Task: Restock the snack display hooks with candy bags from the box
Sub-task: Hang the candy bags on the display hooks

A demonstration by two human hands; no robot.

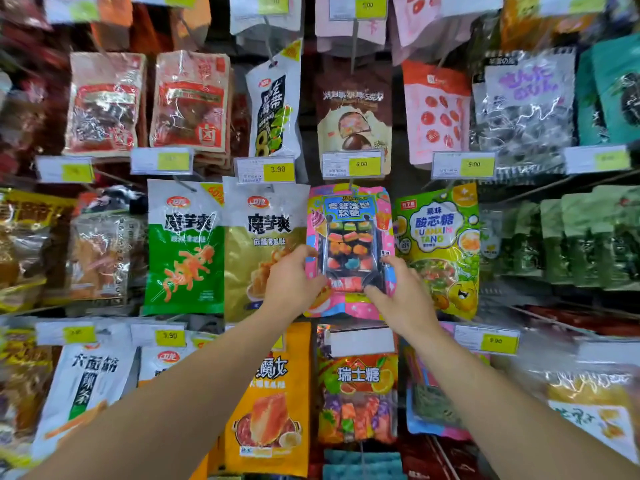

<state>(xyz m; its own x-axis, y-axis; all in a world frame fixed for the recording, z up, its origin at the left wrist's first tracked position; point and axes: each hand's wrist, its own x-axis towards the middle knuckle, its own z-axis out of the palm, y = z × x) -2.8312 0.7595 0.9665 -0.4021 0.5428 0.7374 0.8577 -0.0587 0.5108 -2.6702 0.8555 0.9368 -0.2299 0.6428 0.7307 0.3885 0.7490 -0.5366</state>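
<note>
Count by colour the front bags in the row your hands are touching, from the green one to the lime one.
Green and white bag: 1
Gold and white bag: 1
Pink bag, held by left hand and right hand: 1
Lime bag: 1
Total: 4

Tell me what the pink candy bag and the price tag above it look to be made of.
Pink candy bag: looks like glossy printed plastic film with a clear window, since the candies show through and the front glints. Both hands, left hand and right hand, grip its lower sides. Price tag: seemingly a paper label, white and yellow, behind a clear plastic sleeve; the blur leaves that open.
</note>
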